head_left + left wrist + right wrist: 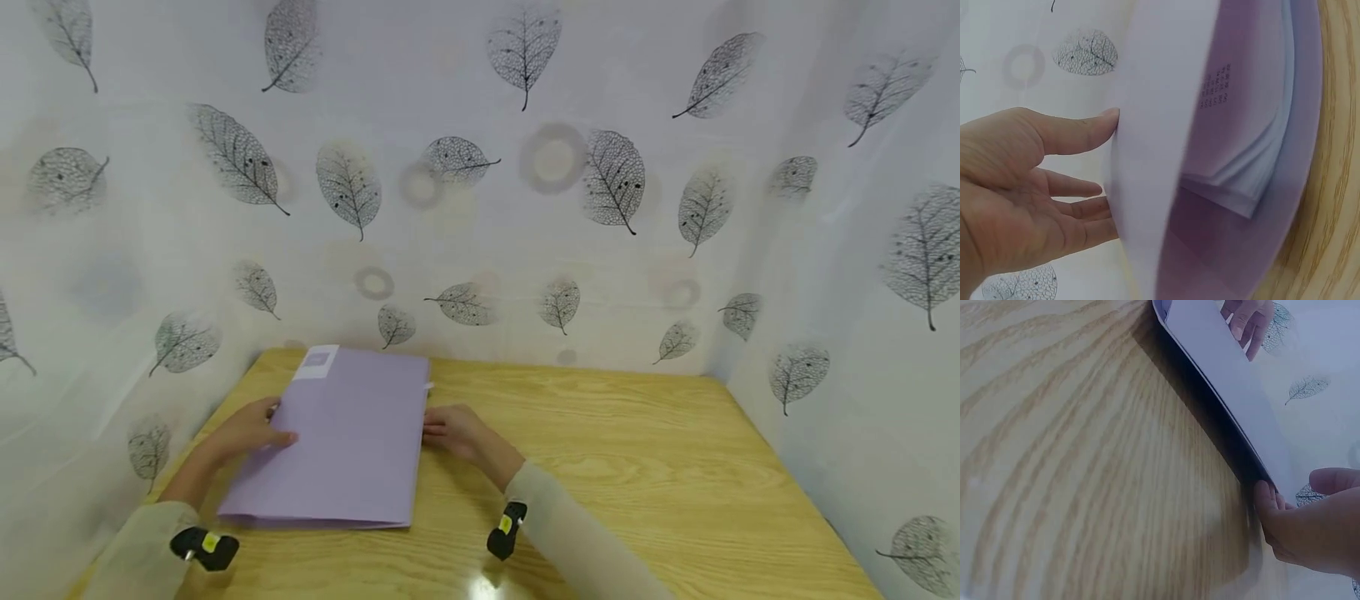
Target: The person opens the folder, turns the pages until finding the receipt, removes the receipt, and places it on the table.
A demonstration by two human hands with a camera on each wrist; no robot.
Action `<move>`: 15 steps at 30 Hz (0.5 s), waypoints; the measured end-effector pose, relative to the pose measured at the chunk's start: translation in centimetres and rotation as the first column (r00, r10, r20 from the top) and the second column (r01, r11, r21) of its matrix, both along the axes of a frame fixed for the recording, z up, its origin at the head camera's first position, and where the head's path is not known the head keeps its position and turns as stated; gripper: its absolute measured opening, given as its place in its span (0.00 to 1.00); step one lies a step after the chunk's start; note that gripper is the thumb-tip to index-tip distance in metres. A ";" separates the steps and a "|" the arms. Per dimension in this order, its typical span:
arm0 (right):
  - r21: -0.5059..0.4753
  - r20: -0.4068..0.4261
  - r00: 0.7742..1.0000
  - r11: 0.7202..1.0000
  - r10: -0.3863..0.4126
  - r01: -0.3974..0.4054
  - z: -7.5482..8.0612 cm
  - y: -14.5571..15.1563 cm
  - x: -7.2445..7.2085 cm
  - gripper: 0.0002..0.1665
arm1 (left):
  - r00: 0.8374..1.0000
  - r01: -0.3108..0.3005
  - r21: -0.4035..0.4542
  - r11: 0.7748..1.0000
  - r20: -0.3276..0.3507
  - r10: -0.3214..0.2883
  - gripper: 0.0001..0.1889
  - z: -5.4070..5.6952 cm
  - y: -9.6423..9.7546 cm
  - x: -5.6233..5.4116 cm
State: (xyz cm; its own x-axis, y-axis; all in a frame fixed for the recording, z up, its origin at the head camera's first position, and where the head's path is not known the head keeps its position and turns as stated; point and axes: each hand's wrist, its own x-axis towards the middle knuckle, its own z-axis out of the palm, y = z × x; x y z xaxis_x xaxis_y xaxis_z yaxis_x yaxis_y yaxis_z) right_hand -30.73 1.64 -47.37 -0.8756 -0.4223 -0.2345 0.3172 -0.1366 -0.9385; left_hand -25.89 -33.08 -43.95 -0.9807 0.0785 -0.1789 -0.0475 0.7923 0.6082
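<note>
A light purple folder (348, 437) with a white label (317, 362) at its top left corner lies slightly askew on the table. My left hand (247, 429) holds its left side, thumb over the front cover and fingers at the edge. In the left wrist view, the covers part and show a stack of sheets (1254, 169) inside, with small print on the purple inner surface. At the opposite edge, my right hand (453, 432) touches the folder with fairly straight fingertips. Its thumb stands away from the folder in the right wrist view.
The wood-grain table (600, 467) extends to the right of the folder. A pale curtain (480, 217) with printed leaves surrounds the back and both sides. Black wrist devices (507, 531) sit at both sleeve cuffs.
</note>
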 end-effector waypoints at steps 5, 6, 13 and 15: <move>0.007 0.044 0.999 1.000 0.030 -0.030 0.2 1.4 -0.6 0.25 | 0.998 0.033 0.045 0.998 -0.060 -0.030 0.45 0.4 1.6 0.0; 0.010 0.051 0.998 0.999 0.037 -0.037 0.1 1.7 -0.7 0.26 | 0.998 0.037 0.059 0.998 -0.062 -0.034 0.45 0.4 2.0 0.0; 0.041 0.053 0.995 0.995 0.085 -0.088 0.4 4.7 -1.3 0.28 | 0.997 0.073 0.154 0.985 -0.029 -0.070 0.47 0.0 4.1 -0.1; 0.039 0.062 0.992 0.993 0.113 -0.116 0.7 5.7 -1.5 0.29 | 0.997 0.081 0.174 0.981 -0.016 -0.079 0.47 -0.2 4.6 -0.2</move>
